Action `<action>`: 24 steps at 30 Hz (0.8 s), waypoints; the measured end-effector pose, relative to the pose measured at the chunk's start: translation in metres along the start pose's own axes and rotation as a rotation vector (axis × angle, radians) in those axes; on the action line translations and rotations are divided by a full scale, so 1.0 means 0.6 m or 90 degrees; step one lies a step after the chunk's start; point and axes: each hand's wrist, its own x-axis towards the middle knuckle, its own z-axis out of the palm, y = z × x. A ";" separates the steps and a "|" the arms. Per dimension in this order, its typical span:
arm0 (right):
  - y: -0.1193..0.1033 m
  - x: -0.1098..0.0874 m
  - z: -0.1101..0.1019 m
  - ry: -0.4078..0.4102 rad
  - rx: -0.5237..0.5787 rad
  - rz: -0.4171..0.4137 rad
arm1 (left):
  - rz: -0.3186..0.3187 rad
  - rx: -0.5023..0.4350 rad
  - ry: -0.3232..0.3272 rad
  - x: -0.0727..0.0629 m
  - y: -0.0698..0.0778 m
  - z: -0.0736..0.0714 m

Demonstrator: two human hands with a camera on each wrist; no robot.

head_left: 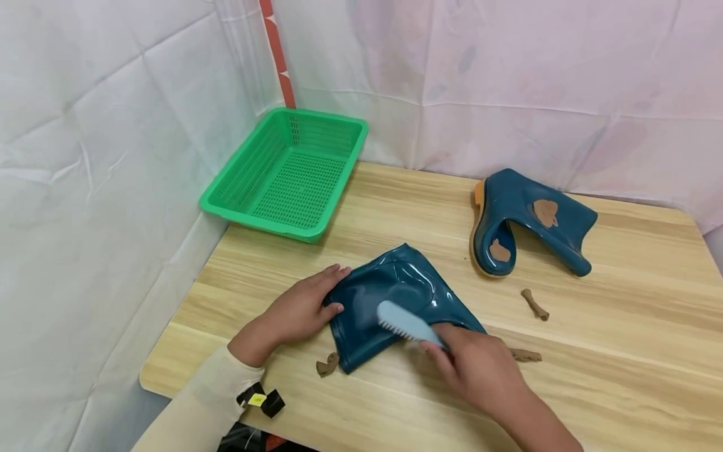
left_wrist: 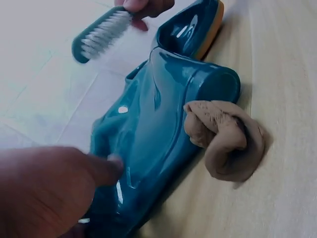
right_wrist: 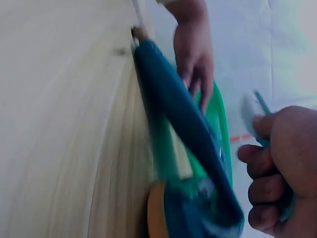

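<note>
A glossy dark blue rain boot (head_left: 361,295) lies on its side on the table. My left hand (head_left: 299,307) rests on the end of its shaft, with fingers extended and thumb apart; in the left wrist view the thumb lies against the boot's side. My right hand (head_left: 480,370) grips a pale blue-grey brush (head_left: 409,323). White bristles (left_wrist: 106,34) show in the left wrist view, held above the boot. A twisted brown clay-like lump (left_wrist: 235,141) sits beside the shaft opening. Part of the boot's foot is hidden behind my right hand.
A second blue boot (head_left: 514,194) with brown patches (head_left: 545,213) lies at the back right. Brown clay-like pieces (head_left: 534,305) are scattered near it and by my right hand. A green plastic basket (head_left: 254,221) stands back left, against the draped cloth wall (head_left: 141,125).
</note>
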 end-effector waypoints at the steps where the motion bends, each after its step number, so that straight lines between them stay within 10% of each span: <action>1: 0.008 -0.005 -0.004 0.002 -0.003 0.039 | -0.009 0.001 0.007 0.001 0.000 0.001; 6: 0.036 -0.020 -0.011 0.006 -0.009 0.165 | -0.083 0.014 0.035 0.008 0.002 0.003; 13: 0.049 -0.019 -0.001 0.041 -0.030 0.103 | -0.156 -0.027 0.042 0.026 0.003 -0.011; 24: 0.059 -0.009 0.008 0.079 -0.016 0.113 | -0.195 -0.443 0.094 0.041 0.028 -0.071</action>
